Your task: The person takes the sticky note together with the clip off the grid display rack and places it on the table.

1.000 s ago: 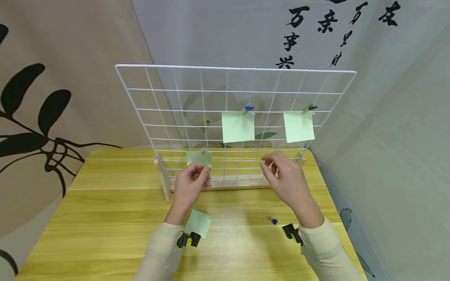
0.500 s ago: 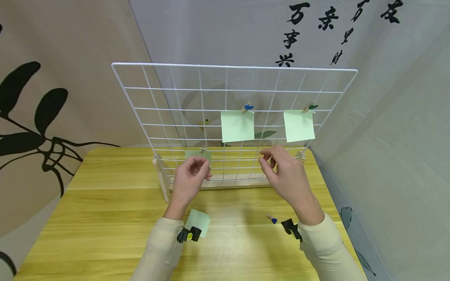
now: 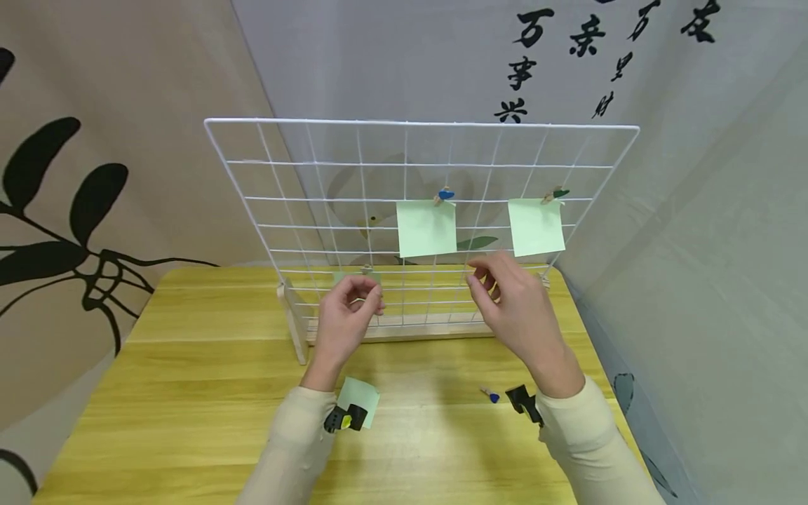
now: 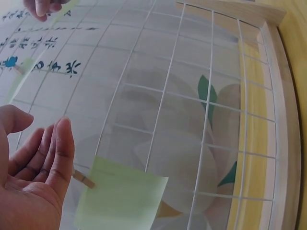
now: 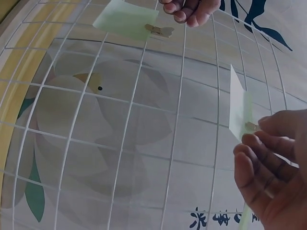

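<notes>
My left hand [image 3: 341, 319] hovers before the lower left of a white wire grid [image 3: 407, 165], fingers loosely bent and holding nothing. Behind it is a pale green paper note [image 4: 124, 196], mostly hidden in the head view, fixed by a small wooden clip [image 4: 83, 178]. The right hand [image 3: 520, 312] hangs in front of the grid's lower right, fingers loosely curled, thumb apart, nothing between them. Above and left of it hangs a second green note [image 3: 426, 229] under a blue-topped clip [image 3: 445, 193]. A third note [image 3: 536, 227] hangs farther right under a green-topped clip [image 3: 558, 193].
On the wooden table [image 3: 189, 393] lies a loose green note [image 3: 361, 394], partly covered by the left wrist's camera. A clip with a blue heart [image 3: 491, 396] lies left of the right wrist. A wooden base [image 3: 423, 332] carries the grid, with printed curtains behind.
Both hands have risen slightly. The left hand now covers more of the lower left note. Notes and clips stay where they were; the head view has shifted a little.
</notes>
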`<state>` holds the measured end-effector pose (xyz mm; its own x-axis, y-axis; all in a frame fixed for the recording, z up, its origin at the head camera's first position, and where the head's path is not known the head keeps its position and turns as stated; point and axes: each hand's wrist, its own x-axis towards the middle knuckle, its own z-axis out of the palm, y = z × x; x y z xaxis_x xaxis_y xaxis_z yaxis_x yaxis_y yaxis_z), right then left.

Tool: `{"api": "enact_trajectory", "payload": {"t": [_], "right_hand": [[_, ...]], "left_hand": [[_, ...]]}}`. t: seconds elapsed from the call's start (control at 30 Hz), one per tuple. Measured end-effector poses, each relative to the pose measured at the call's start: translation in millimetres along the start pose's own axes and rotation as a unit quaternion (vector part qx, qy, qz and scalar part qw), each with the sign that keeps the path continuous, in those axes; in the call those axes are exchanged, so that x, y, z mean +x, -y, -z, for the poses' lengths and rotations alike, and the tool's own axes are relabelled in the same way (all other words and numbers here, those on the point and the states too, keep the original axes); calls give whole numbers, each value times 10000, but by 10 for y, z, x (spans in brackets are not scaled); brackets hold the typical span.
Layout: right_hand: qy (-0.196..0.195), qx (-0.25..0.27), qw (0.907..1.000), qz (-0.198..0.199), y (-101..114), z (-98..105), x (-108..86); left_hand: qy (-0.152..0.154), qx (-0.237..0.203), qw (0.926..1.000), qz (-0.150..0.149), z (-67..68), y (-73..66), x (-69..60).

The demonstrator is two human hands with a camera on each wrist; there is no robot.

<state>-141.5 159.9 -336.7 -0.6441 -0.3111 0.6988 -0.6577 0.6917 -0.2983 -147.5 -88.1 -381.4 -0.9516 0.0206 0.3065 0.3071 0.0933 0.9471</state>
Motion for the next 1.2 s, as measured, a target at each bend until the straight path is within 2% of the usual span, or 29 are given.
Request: {"api": "enact_trajectory", "payload": {"t": [0.17, 0.3, 0.4, 0.63, 1.03, 1.2], "right_hand": [[8, 136, 9999, 23, -12, -2, 47], [-2, 147, 9999, 45, -3, -6, 98], [-30, 119, 9999, 53, -1, -8, 127], [-130, 0, 9999, 42, -4, 2, 189], [-333, -28, 9990, 312, -35, 70, 353], [-372, -61, 9984, 412, -17, 108, 452]], "left_hand": [[-117, -142, 9998, -3, -6, 206, 51], [-139, -180, 9995, -208, 2, 245, 73], [-124, -198, 9993, -303, 4, 240, 75], [-182, -229, 9995, -102, -34, 177, 100], [-147, -513, 9961, -706, -92, 159, 163], [-105, -567, 9951, -802, -127, 144, 190]]}}
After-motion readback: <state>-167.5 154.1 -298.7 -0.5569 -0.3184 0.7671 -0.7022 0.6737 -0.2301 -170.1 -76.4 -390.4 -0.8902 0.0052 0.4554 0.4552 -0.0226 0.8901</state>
